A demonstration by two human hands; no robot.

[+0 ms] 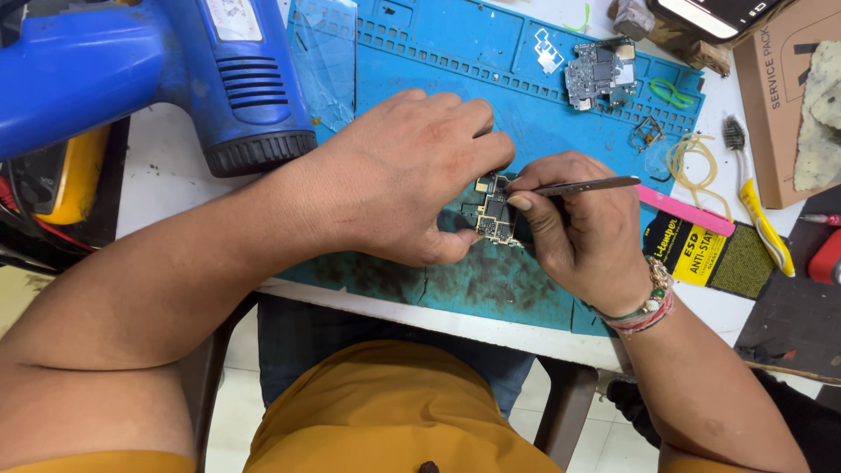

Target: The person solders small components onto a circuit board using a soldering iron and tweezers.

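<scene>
Two hands over my blue work mat [526, 79], my left hand [412, 171] curled down on a small circuit board [496, 215] at the mat's middle; my right hand [583, 232] pinching metal tweezers [589, 186], tips at the board's top edge; blue heat gun [158, 70] far left

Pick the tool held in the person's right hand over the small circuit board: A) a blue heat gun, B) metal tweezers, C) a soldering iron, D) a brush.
B: the right hand pinches slim metal tweezers whose tip meets the small circuit board, which the left hand steadies on the blue repair mat; the blue heat gun lies apart at upper left.
</scene>
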